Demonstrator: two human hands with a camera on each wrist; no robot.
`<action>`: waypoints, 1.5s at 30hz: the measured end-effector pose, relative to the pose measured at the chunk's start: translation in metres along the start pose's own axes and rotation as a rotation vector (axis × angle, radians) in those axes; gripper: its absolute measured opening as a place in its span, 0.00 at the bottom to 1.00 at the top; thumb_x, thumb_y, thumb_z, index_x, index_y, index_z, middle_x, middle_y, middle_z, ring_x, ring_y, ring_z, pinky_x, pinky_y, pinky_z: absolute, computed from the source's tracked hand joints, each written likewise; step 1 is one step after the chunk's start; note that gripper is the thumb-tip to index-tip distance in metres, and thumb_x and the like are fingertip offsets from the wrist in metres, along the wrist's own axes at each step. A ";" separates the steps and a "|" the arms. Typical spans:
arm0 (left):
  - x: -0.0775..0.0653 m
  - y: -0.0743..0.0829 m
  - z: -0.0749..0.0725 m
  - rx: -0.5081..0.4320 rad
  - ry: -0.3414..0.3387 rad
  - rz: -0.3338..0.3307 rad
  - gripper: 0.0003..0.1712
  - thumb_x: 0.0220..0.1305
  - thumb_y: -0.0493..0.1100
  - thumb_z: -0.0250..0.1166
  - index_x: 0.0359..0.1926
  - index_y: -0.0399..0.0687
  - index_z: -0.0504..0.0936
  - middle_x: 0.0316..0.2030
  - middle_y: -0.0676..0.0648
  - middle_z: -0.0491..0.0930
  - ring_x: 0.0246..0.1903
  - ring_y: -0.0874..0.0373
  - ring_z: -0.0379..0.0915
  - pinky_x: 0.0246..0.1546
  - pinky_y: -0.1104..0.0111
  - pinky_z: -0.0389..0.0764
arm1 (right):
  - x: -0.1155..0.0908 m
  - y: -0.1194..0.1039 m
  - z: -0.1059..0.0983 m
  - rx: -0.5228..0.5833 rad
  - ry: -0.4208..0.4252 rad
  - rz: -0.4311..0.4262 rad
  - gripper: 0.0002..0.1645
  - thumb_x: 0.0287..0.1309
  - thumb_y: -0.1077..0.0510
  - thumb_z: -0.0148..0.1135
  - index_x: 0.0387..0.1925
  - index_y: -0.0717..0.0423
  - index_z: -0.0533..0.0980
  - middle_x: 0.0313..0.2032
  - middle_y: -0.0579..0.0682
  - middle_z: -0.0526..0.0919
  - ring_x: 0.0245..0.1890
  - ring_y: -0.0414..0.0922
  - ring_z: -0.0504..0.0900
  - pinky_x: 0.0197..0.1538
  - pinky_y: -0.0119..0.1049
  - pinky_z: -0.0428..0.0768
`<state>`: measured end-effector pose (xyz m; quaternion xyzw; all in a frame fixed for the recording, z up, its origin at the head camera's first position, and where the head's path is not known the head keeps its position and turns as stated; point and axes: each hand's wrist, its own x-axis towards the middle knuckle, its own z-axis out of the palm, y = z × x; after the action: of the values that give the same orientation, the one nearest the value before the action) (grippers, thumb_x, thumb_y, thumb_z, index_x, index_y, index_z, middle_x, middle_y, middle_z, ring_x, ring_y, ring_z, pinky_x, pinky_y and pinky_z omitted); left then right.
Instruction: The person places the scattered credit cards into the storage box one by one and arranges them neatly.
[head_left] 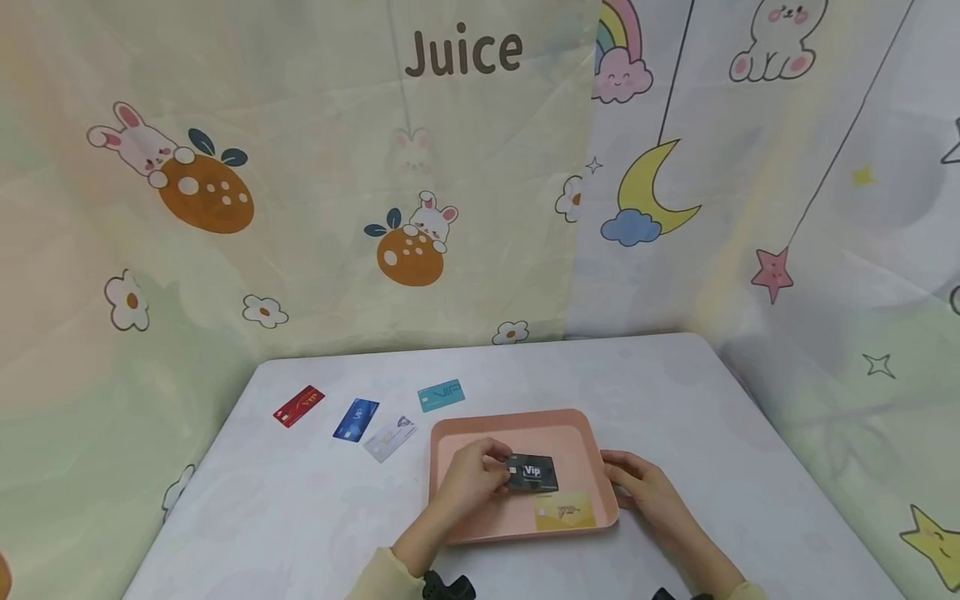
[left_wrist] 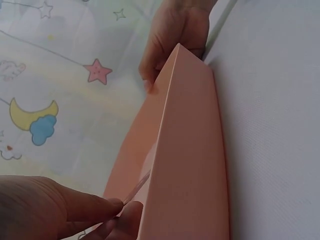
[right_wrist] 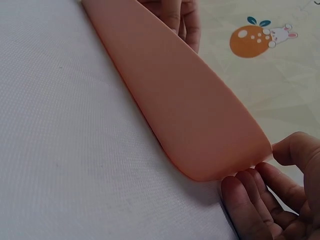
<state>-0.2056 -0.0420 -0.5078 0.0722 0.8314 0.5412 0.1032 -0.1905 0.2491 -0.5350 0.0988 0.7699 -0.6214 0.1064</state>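
A pink tray (head_left: 517, 430) stands on the white table. Over its inside, my left hand (head_left: 472, 479) pinches the left edge of a black VIP card (head_left: 537, 473) between thumb and fingers. The left wrist view shows that card edge-on (left_wrist: 136, 188), just behind the tray wall. A gold card (head_left: 567, 512) lies on the tray floor at the front right, partly overlapped by the black card. At the tray's right side my right hand (head_left: 647, 490) grips the wall. In the right wrist view its thumb (right_wrist: 295, 148) is at the rim, with the fingers against the outside.
Left of the tray lie a red card (head_left: 299, 406), a blue card (head_left: 356, 419) and a silver-white card (head_left: 390, 438). A teal card (head_left: 441, 395) is just behind the tray. Printed cloth (head_left: 322, 208) hangs behind the table (head_left: 750, 500).
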 end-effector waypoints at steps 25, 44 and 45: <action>0.009 0.005 0.032 0.368 0.053 0.063 0.20 0.57 0.36 0.76 0.51 0.45 0.85 0.45 0.49 0.82 0.40 0.59 0.72 0.45 0.62 0.80 | 0.000 0.003 0.002 -0.010 -0.003 0.005 0.29 0.73 0.52 0.60 0.67 0.65 0.72 0.63 0.62 0.79 0.57 0.50 0.83 0.48 0.39 0.87; 0.006 0.004 0.043 0.470 0.083 0.116 0.18 0.62 0.42 0.73 0.53 0.48 0.85 0.45 0.51 0.81 0.40 0.61 0.75 0.49 0.60 0.82 | 0.001 0.000 0.001 -0.042 0.002 0.000 0.31 0.73 0.50 0.60 0.68 0.64 0.71 0.65 0.63 0.78 0.57 0.49 0.83 0.49 0.38 0.87; 0.005 0.004 0.043 0.472 0.083 0.116 0.18 0.62 0.42 0.74 0.53 0.48 0.85 0.45 0.51 0.81 0.40 0.61 0.75 0.49 0.60 0.82 | 0.000 0.000 0.002 -0.043 0.003 0.001 0.31 0.73 0.50 0.60 0.68 0.64 0.71 0.65 0.64 0.77 0.57 0.50 0.83 0.49 0.39 0.87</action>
<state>-0.2003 -0.0016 -0.5215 0.1197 0.9327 0.3397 0.0177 -0.1910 0.2473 -0.5352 0.0976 0.7831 -0.6046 0.1076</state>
